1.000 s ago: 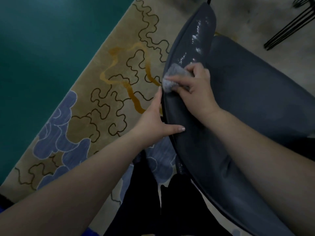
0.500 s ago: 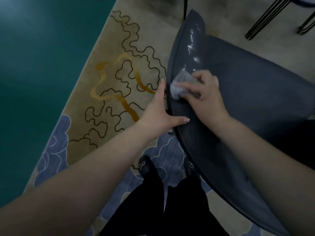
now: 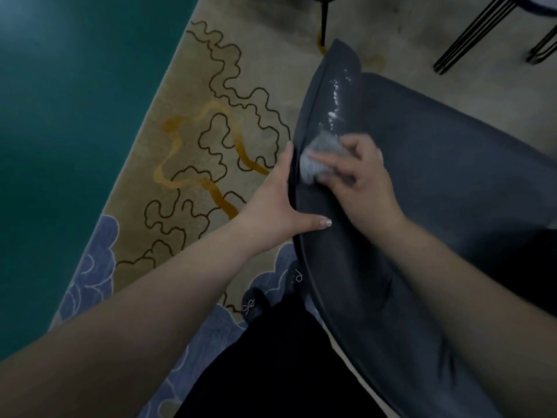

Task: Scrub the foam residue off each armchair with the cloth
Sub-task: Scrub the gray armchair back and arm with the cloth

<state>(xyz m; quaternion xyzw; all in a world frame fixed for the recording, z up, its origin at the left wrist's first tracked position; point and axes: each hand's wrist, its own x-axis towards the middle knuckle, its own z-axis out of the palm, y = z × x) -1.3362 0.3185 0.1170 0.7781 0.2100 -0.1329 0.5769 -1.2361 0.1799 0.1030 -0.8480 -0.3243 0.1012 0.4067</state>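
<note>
— What are the fingers (image 3: 324, 160) doing?

— Those of the right hand (image 3: 366, 179) are curling round a grey cloth (image 3: 321, 158), bunching it and pressing it onto the top edge of the dark grey armchair (image 3: 452, 182). The hand itself is looking blurred.

— And the other one?

— The left hand (image 3: 272, 203) is lying flat against the outer side of the same edge, fingers straight and together, pointing up along the seam, with the thumb (image 3: 313, 221) stretching across onto the upholstery, apart from them.

— How is the chair's surface looking?

— Just above the cloth, a wet sheen with small white glints of foam residue (image 3: 336, 98) is running up the edge towards the tip. Below the hands the fabric is looking matte and dull.

— What is lying around it?

— A beige carpet (image 3: 211, 116) with dark wavy outlines, an amber streak and blue cloud shapes is spreading out to the left, meeting a teal floor (image 3: 60, 116). The person's dark clothing (image 3: 271, 372) is filling the bottom centre. Thin black metal legs (image 3: 470, 34) of other furniture are standing at the top right, well apart from the armchair, and one slim leg (image 3: 324, 22) is showing at the top centre.
</note>
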